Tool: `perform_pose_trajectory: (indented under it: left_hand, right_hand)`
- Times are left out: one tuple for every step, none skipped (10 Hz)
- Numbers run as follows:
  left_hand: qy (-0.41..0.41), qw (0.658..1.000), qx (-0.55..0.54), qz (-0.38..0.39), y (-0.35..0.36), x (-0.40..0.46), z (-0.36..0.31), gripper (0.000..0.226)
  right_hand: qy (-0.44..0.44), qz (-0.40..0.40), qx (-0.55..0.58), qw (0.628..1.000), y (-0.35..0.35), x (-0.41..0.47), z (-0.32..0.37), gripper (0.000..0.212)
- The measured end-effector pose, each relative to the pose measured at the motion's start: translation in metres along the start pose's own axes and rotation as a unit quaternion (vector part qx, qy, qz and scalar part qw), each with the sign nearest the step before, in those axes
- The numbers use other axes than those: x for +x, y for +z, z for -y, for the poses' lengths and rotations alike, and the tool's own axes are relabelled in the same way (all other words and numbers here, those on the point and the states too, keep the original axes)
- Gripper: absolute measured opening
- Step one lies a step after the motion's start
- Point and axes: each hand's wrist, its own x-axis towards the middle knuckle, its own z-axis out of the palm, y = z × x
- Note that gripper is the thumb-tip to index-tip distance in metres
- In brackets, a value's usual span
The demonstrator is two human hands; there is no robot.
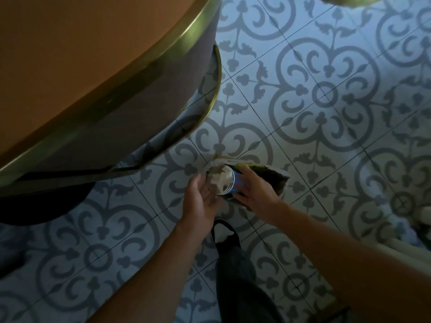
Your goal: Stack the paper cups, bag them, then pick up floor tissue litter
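Head view looks down past the round table's brass rim (149, 66) onto the patterned tile floor (326, 94). My right hand (253, 193) is wrapped around the stacked blue paper cups (227, 183), fingers closed on the sidewall. The stack lies tilted, its long axis running left to right, open mouth facing my left hand (200, 201). Crumpled tissue (218, 177) fills that mouth. My left hand is half open, fingers curled loosely at the rim, touching the tissue. Behind the cups, a paper bag (275, 180) hangs beside my right fingers. My left hand is nearer the opening, so it would push.
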Motion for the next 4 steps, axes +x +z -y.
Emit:
perform_pose_trajectory:
  left_hand:
    - [0.000, 1.000, -0.001, 0.003, -0.003, -0.003, 0.000, 0.030]
    - [-0.004, 1.000, 0.018, -0.005, -0.010, -0.010, 0.001, 0.039]
    - [0.013, 0.998, 0.053, -0.021, -0.021, -0.021, 0.000, 0.037]
    - [0.067, 0.987, 0.133, -0.057, -0.042, -0.038, -0.003, 0.026]
  right_hand:
    - [-0.019, -0.001, 0.005, 1.000, -0.006, -0.001, -0.001, 0.025]
    - [-0.034, -0.029, -0.040, 0.998, -0.009, -0.011, 0.000, 0.024]
    - [-0.062, -0.043, -0.151, 0.986, -0.009, -0.028, -0.001, 0.022]
    - [-0.088, -0.029, -0.254, 0.963, -0.001, -0.051, -0.005, 0.019]
